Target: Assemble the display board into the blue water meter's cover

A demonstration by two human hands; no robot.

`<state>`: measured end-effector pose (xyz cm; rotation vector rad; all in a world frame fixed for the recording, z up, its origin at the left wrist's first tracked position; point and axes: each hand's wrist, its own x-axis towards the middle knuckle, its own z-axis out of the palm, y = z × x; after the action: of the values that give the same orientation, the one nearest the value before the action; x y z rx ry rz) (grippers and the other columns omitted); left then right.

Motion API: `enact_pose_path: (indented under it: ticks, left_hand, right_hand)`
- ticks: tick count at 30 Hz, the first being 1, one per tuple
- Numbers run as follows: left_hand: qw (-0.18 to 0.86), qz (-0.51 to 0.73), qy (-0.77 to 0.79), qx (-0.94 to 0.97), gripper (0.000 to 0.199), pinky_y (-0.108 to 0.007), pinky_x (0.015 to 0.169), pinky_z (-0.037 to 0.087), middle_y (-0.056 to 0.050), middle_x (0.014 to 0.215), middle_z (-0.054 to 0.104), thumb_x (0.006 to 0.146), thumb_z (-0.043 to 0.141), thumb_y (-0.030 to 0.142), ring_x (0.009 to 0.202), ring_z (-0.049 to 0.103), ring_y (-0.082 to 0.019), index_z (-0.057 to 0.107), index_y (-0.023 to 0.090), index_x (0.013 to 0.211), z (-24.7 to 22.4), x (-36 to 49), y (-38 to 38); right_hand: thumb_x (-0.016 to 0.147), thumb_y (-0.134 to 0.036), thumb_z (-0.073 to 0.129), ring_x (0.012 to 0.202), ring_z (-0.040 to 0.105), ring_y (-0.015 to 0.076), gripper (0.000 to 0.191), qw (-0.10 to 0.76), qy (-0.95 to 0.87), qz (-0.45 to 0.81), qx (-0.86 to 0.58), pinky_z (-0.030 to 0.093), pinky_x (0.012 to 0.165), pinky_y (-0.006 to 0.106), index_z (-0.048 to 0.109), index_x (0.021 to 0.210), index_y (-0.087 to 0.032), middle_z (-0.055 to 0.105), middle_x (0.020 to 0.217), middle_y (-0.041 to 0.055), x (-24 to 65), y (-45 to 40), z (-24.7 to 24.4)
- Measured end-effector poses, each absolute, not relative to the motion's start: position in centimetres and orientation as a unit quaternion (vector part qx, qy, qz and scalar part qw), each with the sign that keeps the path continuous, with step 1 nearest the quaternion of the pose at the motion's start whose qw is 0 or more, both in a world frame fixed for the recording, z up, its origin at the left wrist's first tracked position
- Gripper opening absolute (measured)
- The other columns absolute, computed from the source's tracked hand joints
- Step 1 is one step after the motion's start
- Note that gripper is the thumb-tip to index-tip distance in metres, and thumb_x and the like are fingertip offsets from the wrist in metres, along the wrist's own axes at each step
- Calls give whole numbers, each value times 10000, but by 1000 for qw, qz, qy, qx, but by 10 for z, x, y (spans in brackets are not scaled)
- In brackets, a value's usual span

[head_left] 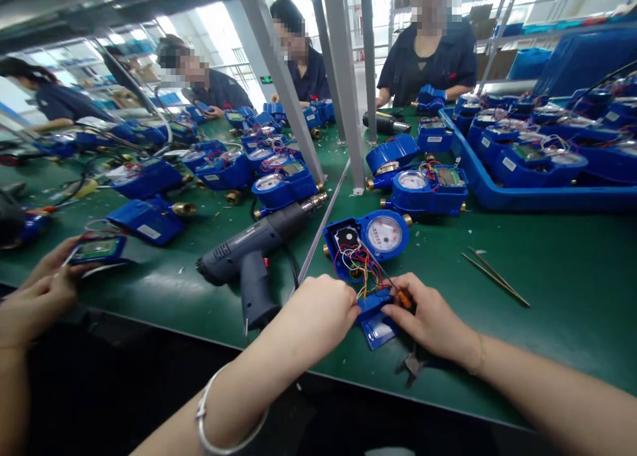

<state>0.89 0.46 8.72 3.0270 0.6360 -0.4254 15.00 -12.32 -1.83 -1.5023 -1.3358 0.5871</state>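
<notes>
An opened blue meter [384,233] with a round dial lies on the green table, its coloured wires running down to a small blue casing [374,301]. My left hand [326,310], a bangle on its wrist, has its fingers closed on the casing's left end. At the other end, my right hand [423,313] pinches the casing, with an orange-handled tool [404,299] under its fingers. A blue cover piece [378,330] sits just below the casing. Dark pliers [412,366] lie under my right hand, partly hidden.
A heat gun [253,247] lies left of the meter, tweezers [496,278] to the right. Metal posts [343,84] rise behind. A blue tray [537,199] holds several meters. Another person's hands [47,290] hold a circuit part at the left; several people sit opposite.
</notes>
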Motion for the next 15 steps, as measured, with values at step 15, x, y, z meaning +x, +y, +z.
enact_pose_path:
  ticks: [15]
  left_hand:
    - [-42,-130,158,978,297,-292,517,448,-81,628,687,874,432,218,569,670,-243,653,165,683,83,6,-1]
  right_hand:
    - [891,-191,551,881,585,175,220,491,-558,252,-620,476,796,343,510,1105,-158,608,992,50,148,-125,-14]
